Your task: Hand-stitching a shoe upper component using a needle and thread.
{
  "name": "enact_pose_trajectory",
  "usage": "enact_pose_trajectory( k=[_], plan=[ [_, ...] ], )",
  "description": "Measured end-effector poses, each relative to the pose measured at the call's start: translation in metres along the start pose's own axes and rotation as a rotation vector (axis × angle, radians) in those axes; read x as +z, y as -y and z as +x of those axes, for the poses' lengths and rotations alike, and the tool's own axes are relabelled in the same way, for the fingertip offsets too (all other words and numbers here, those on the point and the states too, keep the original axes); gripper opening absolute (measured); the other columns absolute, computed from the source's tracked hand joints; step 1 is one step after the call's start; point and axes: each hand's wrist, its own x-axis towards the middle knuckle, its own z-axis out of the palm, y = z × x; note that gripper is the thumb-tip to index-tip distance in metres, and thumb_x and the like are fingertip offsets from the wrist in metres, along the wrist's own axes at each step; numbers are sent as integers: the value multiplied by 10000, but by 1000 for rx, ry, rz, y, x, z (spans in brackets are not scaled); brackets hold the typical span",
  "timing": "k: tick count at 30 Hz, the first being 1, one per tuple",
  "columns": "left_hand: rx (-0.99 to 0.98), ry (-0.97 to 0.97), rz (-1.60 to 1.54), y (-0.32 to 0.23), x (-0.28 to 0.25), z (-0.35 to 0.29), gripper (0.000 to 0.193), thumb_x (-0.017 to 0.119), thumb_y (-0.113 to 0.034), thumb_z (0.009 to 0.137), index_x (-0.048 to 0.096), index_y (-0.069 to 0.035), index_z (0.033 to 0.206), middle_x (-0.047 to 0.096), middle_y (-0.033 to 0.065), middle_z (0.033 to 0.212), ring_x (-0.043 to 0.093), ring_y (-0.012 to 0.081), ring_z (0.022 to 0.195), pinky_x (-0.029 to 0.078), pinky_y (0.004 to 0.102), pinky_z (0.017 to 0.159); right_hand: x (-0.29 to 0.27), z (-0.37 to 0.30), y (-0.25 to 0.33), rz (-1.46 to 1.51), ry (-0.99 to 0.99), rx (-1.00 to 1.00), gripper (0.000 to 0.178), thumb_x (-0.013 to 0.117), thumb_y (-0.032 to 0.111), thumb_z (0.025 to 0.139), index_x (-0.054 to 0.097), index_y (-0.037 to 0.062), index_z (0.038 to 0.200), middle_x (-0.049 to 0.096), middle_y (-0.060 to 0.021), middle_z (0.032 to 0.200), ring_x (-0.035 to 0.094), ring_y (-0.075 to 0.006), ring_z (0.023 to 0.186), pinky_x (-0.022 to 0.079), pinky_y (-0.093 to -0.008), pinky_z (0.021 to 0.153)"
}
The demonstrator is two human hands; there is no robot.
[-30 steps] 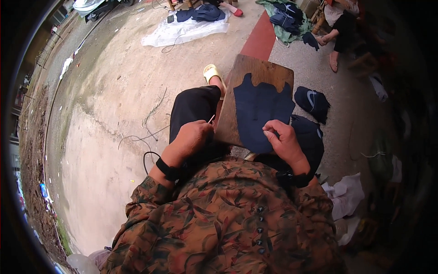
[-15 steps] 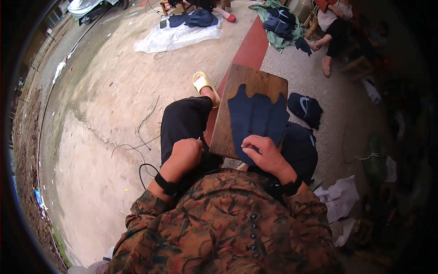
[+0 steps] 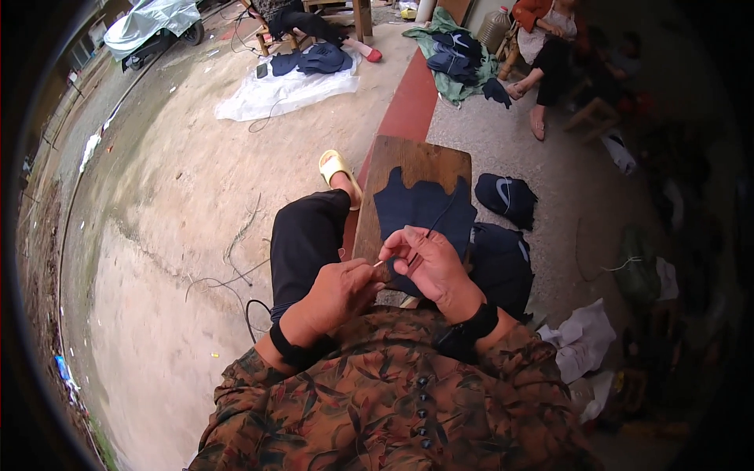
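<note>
In front of me is a wooden board (image 3: 437,154), like a bench top, with a flat navy fabric piece (image 3: 418,206) on it, its far edge cut in a wavy shape. Over the near end of that fabric my two hands almost meet. My left hand (image 3: 334,292) is closed, pinching a short thin pale piece (image 3: 378,264), too small to name. The right hand (image 3: 433,265) has thumb and forefinger together near that piece's tip. A thin dark cord (image 3: 442,215) runs across the fabric into the right hand's curled fingers.
Folded navy caps or panels (image 3: 506,200) lie right of the board, beside my leg. White cloth (image 3: 581,339) is at the lower right. Ahead, navy pieces rest on a white sheet (image 3: 236,102) and a green cloth (image 3: 424,35). Other people sit there. Cord (image 3: 236,279) trails on the ground.
My hands, earlier apart, have come together at the board's near end. The right hand has lifted off the fabric, and the dark cord now shows in its fingers. The whole view has shifted slightly.
</note>
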Motion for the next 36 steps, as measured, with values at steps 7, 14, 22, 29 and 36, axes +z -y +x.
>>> enact_pose_trajectory(
  k=[7,14,22,29,36],
  plan=[
    [-404,-263,-497,18,-3,27,266,526,-224,935,594,33,938,579,17,750,540,99,705,442,223,648,-21,-8,-3,-487,-169,15,336,421,268,970,583,0,850,634,-107,770,550,-107,617,433,-215,547],
    [-424,-143,-822,19,21,63,294,522,-257,936,605,2,1048,647,45,888,580,83,783,419,209,659,-20,-7,-23,-657,1,144,375,422,292,966,577,17,763,639,-68,708,523,-89,529,437,-215,511],
    [-681,-255,-1249,17,23,68,157,546,-179,920,607,-34,928,632,26,786,587,79,664,406,173,500,-21,0,-30,-698,22,149,398,441,314,961,598,0,775,618,-48,684,538,-106,557,442,-236,532],
    [-486,-291,-816,34,27,58,146,588,-141,897,620,-13,834,531,-36,664,447,26,585,363,188,512,-30,4,-18,-871,-214,-273,158,568,124,884,600,-20,829,566,4,683,504,-57,644,427,-215,589],
    [-433,-114,-764,33,41,55,132,564,-120,910,614,-1,884,510,-45,686,432,26,620,369,180,550,-22,0,2,-1051,-396,-554,221,585,-67,775,594,-38,994,601,-96,929,556,-125,723,466,-245,638]
  ],
)
